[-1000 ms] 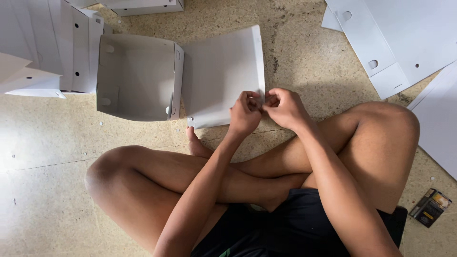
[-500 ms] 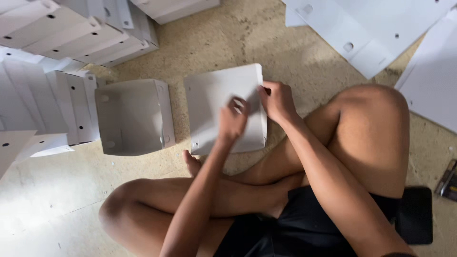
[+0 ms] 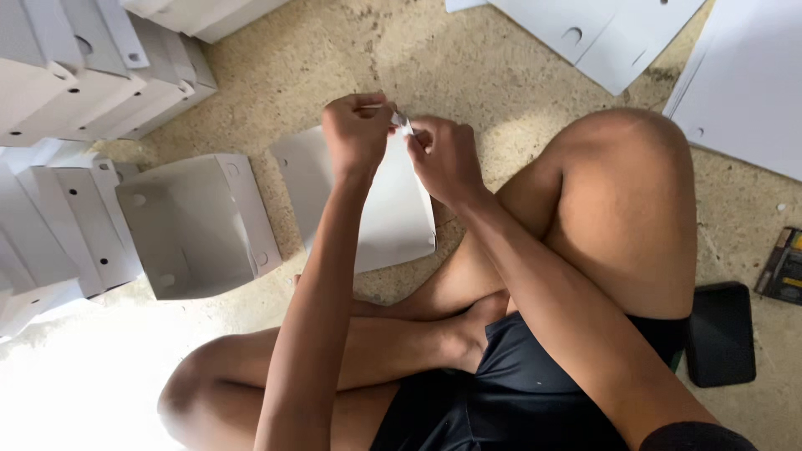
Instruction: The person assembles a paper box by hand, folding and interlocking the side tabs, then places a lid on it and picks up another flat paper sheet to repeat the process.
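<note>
The person sits cross-legged on the floor (image 3: 468, 75), with both arms reaching forward over the legs. The left hand (image 3: 357, 134) and the right hand (image 3: 447, 159) meet at the far top corner of a flat white card sheet (image 3: 393, 217). Both hands are pinched shut on a small tab (image 3: 403, 124) at that corner, which pokes out between them. The left hand sits just left of the tab and the right hand just right of it, so both are about as near. The fingertips almost touch each other.

The sheet lies on the floor right in front of the shins. It runs away from the person, and the held corner is lifted a little. Most of the sheet lies below the hands, nearer the body.

Just left of the sheet is an open white box (image 3: 196, 225), joined to it or touching it; which one is hard to tell. Farther left, more folded boxes (image 3: 75, 75) are stacked. Far to the right, flat white sheets (image 3: 601, 33) lie on the floor. A dark pad (image 3: 720, 334) lies by the right knee.
</note>
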